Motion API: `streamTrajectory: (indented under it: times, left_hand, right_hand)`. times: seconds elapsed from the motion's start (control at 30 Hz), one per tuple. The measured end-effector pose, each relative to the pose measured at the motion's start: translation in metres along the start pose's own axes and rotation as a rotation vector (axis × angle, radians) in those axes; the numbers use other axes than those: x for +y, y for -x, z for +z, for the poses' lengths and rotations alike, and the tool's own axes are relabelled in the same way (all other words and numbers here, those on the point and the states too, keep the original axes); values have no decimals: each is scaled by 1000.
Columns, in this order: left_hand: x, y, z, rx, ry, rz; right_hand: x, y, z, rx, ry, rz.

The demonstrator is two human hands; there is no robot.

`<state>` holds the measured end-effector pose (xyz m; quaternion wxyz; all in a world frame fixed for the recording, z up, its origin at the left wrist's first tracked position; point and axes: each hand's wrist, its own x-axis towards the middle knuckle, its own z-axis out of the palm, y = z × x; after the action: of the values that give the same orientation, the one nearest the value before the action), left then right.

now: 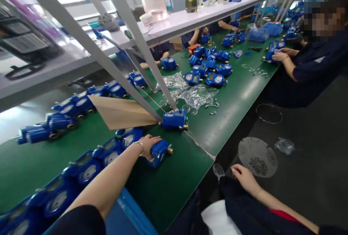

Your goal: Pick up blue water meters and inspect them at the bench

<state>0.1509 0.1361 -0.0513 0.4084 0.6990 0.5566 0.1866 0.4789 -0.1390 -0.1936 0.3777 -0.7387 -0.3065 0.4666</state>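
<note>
My left hand (148, 145) is closed over the near end of a blue water meter (160, 151) with brass pipe ends, on the green bench. Beside that hand, a row of similar blue meters (88, 171) runs toward the lower left, their round dials facing up. Another blue meter (174, 119) lies just beyond, by the foot of a shelf post. Away from the bench, above my lap, my right hand (246, 179) has its fingers curled together, and nothing shows in them. A small clear plastic piece (218, 170) is near it at the bench edge.
A cardboard sheet (122, 112) leans by the slanted shelf posts. Clear plastic bags (197, 95) and small fittings (214, 105) lie farther along the bench (231, 108). A blue bin (130, 213) stands below my left arm. A co-worker (312, 57) handles a meter at right.
</note>
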Motion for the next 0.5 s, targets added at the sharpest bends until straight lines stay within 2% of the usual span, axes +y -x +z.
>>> streamTrajectory:
  times: [0.13, 0.23, 0.37, 0.5]
  left_hand:
    - [8, -33, -4, -47, -96, -42]
    - [4, -42, -9, -107, -156, -67]
    - [-2, -23, -11, -200, -254, -112]
    - [-1, 16, 8, -199, -338, -206]
  right_hand:
    - [-58, -82, -9, -138, -79, -22]
    - [-100, -127, 8, -245, -173, 18]
    - [-152, -160, 60, -386, -356, 214]
    - [-210, -165, 143, -529, -551, 503]
